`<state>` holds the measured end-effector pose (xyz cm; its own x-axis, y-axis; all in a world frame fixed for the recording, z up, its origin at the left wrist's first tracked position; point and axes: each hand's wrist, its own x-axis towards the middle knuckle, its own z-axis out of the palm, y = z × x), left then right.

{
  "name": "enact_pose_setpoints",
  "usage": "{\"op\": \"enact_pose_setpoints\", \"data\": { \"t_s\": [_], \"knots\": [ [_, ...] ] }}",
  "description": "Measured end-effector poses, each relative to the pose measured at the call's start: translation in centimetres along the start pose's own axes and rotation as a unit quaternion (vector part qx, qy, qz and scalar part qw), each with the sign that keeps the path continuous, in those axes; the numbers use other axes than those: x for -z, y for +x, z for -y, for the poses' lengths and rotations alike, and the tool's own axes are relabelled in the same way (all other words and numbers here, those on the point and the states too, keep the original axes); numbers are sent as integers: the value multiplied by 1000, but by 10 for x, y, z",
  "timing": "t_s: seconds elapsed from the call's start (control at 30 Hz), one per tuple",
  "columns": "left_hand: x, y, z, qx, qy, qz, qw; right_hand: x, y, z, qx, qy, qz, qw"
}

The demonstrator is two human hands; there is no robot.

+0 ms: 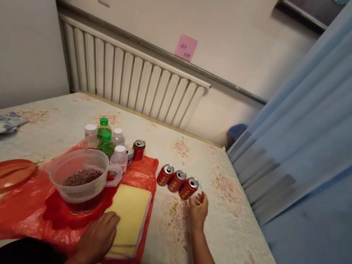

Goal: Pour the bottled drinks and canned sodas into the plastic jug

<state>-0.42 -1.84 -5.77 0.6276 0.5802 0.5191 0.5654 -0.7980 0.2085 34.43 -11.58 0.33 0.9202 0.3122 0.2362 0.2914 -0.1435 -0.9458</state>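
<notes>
Right hand (199, 204), empty and unclenched, is nearer the 3 upright cans (177, 182), just forward-left; left hand (99, 236) rests on notebook (129, 215), grip unclear.

bottles (105, 145) behind jug (71, 191), cans (176, 183) to its right

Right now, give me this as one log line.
left hand: curled at yellow paper pad | right hand: open, beside rightmost red drink can | handled plastic jug: dark contents

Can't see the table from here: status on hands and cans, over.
Right hand beside row of three cans, touch unclear. Left hand at yellow pad. Cans upright, nothing blocking them.
</notes>
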Motion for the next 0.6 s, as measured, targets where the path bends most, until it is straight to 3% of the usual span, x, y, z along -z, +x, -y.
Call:
{"op": "enact_pose_setpoints", "data": {
  "t_s": [0.17,0.27,0.5,0.6],
  "knots": [
    [5,3,-4,5,1,30,1000,-11,30,1,5,49,124,991],
    [7,4,-6,17,4,47,999,-18,29,2,-4,57,137,989],
    [9,4,-9,30,8,62,998,-14,-11,6,-7,25,90,996],
    [11,4,-11,35,8,73,997,-16,-37,24,15,7,121,993]
  ]
}}
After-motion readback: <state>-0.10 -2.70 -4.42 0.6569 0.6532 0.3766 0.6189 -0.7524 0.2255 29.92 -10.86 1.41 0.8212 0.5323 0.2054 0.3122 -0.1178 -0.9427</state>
